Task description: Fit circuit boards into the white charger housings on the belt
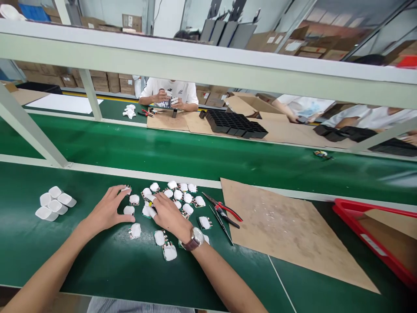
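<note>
Resting spread over the white plug parts (pixel 187 198), left hand (pixel 109 211) and right hand (pixel 169 216) grip nothing; a careless sweep could knock pieces right onto the pliers (pixel 224 211).

Right of the cardboard sheet (pixel 293 234), the red tray (pixel 374 209) is cut off by the picture's edge. Left of the sheet, the right hand (pixel 171 215) covers some white parts (pixel 187 198) (their metal fittings too small to make out).
</note>
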Demonstrator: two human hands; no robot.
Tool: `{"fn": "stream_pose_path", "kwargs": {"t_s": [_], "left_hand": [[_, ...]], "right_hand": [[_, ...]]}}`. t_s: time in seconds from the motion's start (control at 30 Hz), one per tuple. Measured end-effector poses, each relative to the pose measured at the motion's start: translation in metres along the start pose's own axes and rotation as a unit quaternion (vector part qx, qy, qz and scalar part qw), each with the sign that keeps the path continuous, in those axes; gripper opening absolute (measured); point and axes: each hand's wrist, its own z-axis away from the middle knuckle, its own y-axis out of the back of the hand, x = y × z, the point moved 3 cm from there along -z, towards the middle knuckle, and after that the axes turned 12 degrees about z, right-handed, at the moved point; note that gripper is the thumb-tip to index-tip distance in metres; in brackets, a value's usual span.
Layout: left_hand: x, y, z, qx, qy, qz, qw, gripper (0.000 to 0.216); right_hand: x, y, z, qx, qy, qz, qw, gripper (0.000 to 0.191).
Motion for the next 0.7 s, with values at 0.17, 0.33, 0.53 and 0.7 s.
{"fn": "stream_pose_path", "kwargs": {"t_s": [0.17,0.33,0.53,0.7], "left_hand": [[-0.011,-0.019,-0.006,-0.133,-0.038,0.022,0.99,0.142],[0.008,-0.048,-0.026,-0.148,-0.102,0.053,0.982,0.133],[0.041,-0.056,-0.046,-0.044,-0.204,0.054,0.977,0.111],[0.073,-0.058,-0.058,-0.048,-0.25,0.053,0.966,0.05]], "right_hand": [[0.033,0.006,-0.001,0.051,-0.085,-0.058,0.993,0.035],[0.07,0.036,0.025,0.106,-0.15,-0.102,0.978,0.034],[0.052,0.058,0.047,0.147,-0.182,-0.106,0.966,0.034],[0.043,0.08,0.053,0.215,-0.217,-0.072,0.949,0.037]]}}
